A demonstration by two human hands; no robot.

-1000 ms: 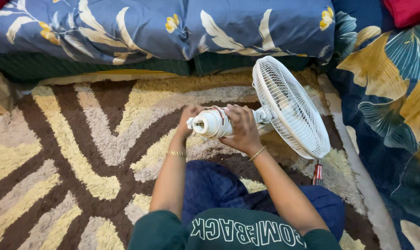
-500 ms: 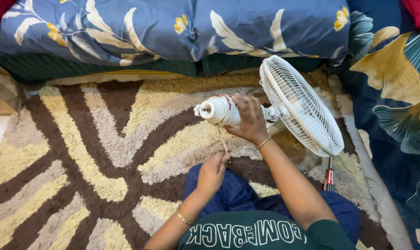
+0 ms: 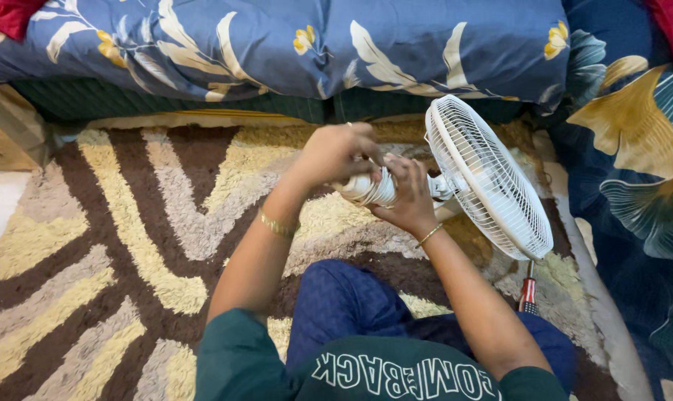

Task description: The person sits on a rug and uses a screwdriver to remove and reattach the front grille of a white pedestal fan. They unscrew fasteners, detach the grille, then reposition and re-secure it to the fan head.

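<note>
A white table fan lies over the rug with its wire grille [image 3: 488,178] facing right and its ribbed motor housing [image 3: 369,191] pointing left. My right hand [image 3: 407,193] grips the motor housing from below and from the side. My left hand [image 3: 338,154] covers the rear end of the housing from above, fingers curled over it. Both wrists carry thin gold bangles. Whether the left hand holds a small tool is hidden by its fingers.
A shaggy rug [image 3: 128,245] in brown, cream and grey stripes covers the floor. A screwdriver with a red handle [image 3: 528,293] lies under the grille near my right knee. A blue floral bolster [image 3: 292,44] runs along the back, floral bedding [image 3: 633,171] at right.
My left hand has come up from my lap and now sits on the rear of the motor housing. My right hand has kept its grip on the fan.
</note>
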